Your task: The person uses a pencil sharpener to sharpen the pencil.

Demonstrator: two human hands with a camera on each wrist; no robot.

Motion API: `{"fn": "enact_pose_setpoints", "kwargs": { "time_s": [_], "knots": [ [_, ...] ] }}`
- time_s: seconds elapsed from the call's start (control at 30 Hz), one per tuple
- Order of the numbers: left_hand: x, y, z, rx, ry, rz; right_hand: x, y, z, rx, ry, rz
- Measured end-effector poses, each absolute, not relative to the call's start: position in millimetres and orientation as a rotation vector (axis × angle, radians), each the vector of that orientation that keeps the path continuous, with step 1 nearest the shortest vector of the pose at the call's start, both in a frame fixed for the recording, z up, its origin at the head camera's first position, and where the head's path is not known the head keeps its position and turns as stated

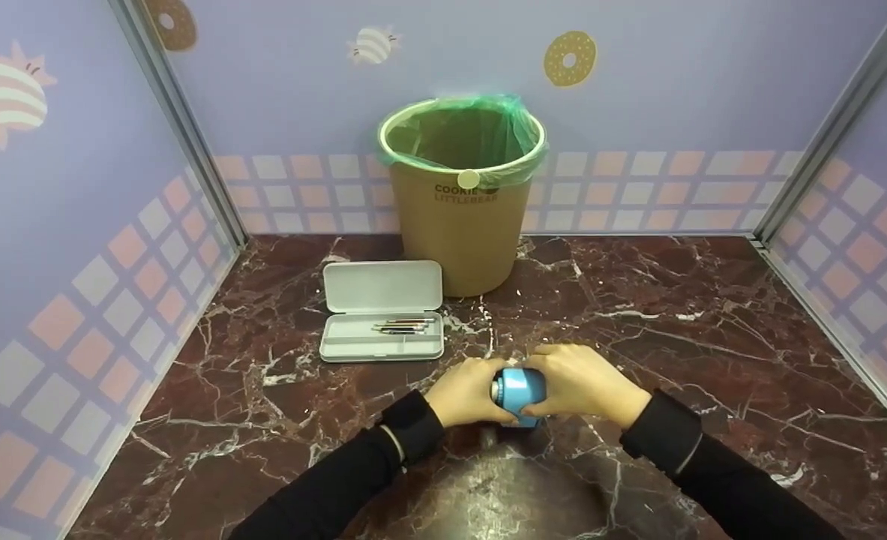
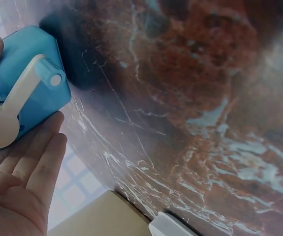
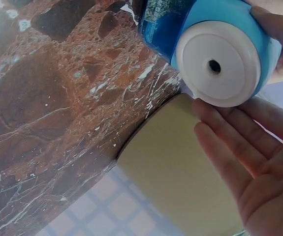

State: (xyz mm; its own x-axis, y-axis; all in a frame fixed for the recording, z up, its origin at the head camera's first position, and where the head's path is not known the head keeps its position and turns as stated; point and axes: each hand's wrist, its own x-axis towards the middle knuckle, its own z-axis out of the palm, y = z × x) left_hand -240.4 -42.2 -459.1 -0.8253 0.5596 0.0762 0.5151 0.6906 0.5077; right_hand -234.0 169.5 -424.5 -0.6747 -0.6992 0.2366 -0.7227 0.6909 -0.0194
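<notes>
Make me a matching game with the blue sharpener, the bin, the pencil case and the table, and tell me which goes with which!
Things:
1. pencil sharpener
2. bin
3. pencil case
4. table

Descriptions:
A. lined with a green bag
B. dark red marble pattern
C. lying open with pencils inside
D. blue, held between the left hand and the right hand

Pairs: 1-D, 2-A, 3-C, 4-B
</notes>
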Motion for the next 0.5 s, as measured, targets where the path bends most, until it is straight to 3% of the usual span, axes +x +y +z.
{"fn": "enact_pose_setpoints", "kwargs": {
  "time_s": [0.5],
  "knots": [
    [-242, -40, -456, 0.876, 2.818, 0.768, -231, 189, -453, 1.019, -2.839, 0.872]
  ]
}}
